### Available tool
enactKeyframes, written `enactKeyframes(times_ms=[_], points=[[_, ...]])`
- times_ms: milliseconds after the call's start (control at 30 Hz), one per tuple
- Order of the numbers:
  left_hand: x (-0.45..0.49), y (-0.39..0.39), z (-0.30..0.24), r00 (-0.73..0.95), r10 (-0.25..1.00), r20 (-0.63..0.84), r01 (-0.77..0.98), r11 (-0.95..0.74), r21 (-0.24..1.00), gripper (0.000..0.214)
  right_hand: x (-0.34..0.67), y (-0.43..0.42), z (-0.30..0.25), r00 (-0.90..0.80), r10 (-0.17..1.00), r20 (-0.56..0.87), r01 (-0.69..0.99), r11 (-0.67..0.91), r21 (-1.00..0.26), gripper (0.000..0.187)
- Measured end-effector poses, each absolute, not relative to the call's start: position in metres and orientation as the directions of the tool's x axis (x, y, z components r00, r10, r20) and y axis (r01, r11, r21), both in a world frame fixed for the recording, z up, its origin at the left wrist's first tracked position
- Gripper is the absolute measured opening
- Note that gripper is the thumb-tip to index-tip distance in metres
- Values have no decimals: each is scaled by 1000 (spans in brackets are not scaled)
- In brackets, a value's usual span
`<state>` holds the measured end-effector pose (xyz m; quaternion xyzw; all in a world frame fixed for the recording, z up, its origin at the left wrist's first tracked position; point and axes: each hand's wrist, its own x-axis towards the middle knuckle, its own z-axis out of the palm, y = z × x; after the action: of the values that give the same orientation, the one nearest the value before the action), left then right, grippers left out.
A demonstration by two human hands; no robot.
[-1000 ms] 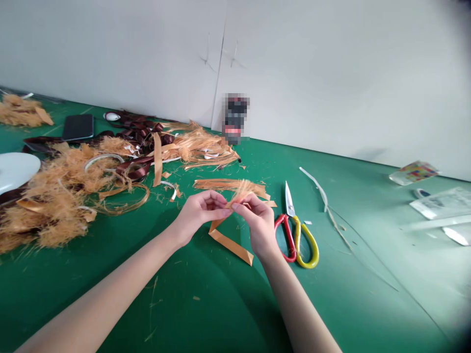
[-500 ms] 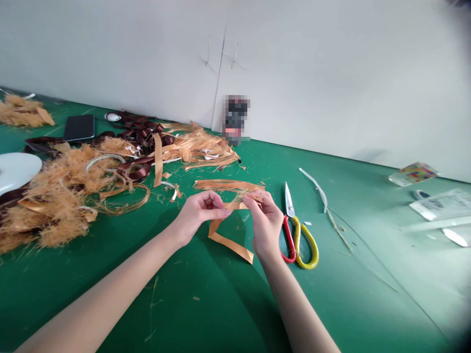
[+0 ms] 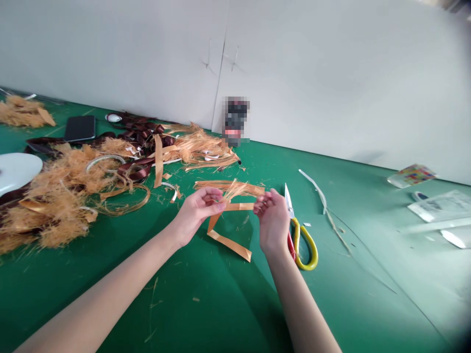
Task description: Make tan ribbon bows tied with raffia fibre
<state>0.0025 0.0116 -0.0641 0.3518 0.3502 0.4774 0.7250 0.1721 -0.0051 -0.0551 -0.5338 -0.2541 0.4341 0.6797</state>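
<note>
My left hand [image 3: 196,211] is curled and pinches an orange satin ribbon [image 3: 228,240], whose frayed fibre tuft [image 3: 234,190] sticks up beyond my fingers. The ribbon hangs in a loop on the green mat and runs back towards my right hand [image 3: 273,221]. That hand stands apart from the tuft, fingers loosely spread, with the ribbon's end just beside its fingertips. Right behind it lie scissors [image 3: 304,250] with yellow and red handles, the red one mostly hidden by my wrist.
A large heap of frayed orange fibres [image 3: 55,201] lies at left, with dark maroon ribbon [image 3: 138,171] behind it. A phone [image 3: 80,128], white plate [image 3: 16,170], and a blurred object [image 3: 235,121] stand further back. Plastic packets [image 3: 439,206] lie at right, below a white wall.
My right hand has let go of the tuft and moved right, covering more of the scissors. The frayed tuft now stands free above my left hand.
</note>
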Motion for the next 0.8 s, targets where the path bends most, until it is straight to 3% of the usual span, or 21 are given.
enactKeyframes(times_ms=[200, 467, 567, 700, 800], points=[[4, 10, -67, 278, 948, -153, -451, 270, 851, 32, 144, -14, -57, 104, 991, -84, -281, -52, -958, 54], [3, 11, -66, 304, 941, -150, -381, 264, 886, 25, 149, -16, -56, -3, 1000, 10, -146, 10, -989, 39], [3, 11, -66, 311, 941, -134, -334, 240, 912, 31, 147, -17, -61, -65, 998, -17, -111, -24, -993, 39], [4, 10, -65, 231, 965, -122, -273, 184, 944, 24, 140, -20, -70, -106, 989, -103, -139, -117, -983, 53], [4, 11, -65, 199, 971, -136, -306, 193, 932, 25, 137, -19, -71, -153, 973, -170, -131, -191, -973, 47]])
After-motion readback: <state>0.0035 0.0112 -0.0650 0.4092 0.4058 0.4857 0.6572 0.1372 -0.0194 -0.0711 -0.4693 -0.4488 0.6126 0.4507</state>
